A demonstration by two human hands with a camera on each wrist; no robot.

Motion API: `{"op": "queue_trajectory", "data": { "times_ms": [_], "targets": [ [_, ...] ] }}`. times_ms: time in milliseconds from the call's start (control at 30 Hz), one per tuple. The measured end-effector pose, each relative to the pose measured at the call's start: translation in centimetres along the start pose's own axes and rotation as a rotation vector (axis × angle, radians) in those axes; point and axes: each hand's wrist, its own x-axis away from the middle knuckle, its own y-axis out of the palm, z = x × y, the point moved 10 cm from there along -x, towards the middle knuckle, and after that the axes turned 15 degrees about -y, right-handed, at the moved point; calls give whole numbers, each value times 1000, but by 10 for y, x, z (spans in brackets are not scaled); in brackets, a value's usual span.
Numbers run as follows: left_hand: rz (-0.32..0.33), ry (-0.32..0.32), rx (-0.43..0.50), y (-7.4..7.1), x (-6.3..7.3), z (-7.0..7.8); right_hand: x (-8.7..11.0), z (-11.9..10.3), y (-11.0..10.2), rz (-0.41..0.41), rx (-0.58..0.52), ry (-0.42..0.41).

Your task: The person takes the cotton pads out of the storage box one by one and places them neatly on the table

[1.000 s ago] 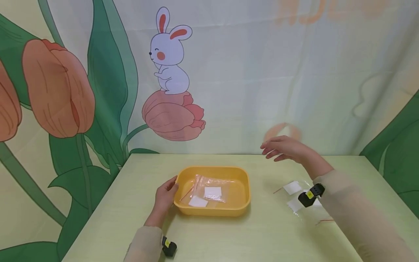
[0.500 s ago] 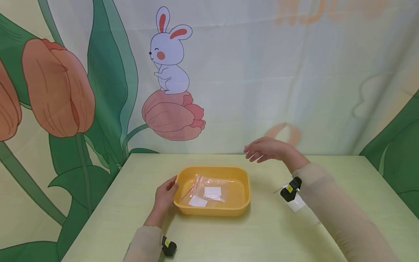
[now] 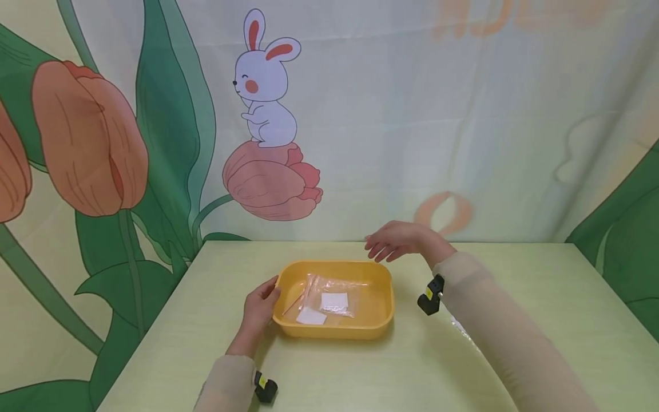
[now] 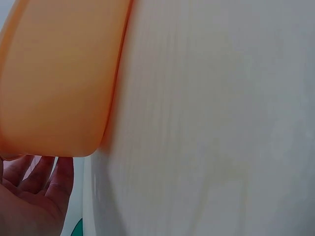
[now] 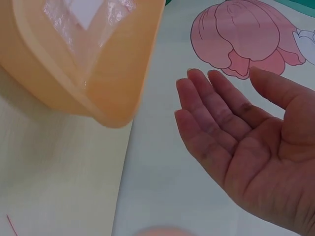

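A yellow plastic tray (image 3: 334,332) stands on the table, holding clear zip bags (image 3: 355,289) with white squares (image 3: 334,301) in them. My left hand (image 3: 257,309) grips the tray's left end; in the left wrist view its fingers (image 4: 60,182) meet the end wall from outside. Above the tray's back right corner, my right hand (image 3: 396,237) hangs in the air with loosely bent fingers and nothing in it. Its bare palm shows in the right wrist view, beside the tray's corner (image 5: 115,115).
To the right of the tray, a clear bag (image 3: 460,327) peeks out from under my right sleeve (image 3: 504,320), which hides most of it. Behind the pale table (image 3: 370,377) hangs a curtain (image 3: 370,114) printed with tulips and a rabbit. Small black cameras (image 3: 430,296) sit on both wrists.
My right hand has moved left, from over the table's right side to the tray's back right corner. Its sleeve now covers most of the bags on the right. Left hand and tray stay put.
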Motion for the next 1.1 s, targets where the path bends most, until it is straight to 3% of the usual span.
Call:
{"op": "queue_trajectory", "data": {
  "times_ms": [600, 1100],
  "targets": [
    [3, 28, -15, -4, 1, 2, -35, 10, 39, -91, 43, 118],
    [8, 36, -20, -4, 2, 5, -42, 27, 57, -23, 13, 231]
  ]
}}
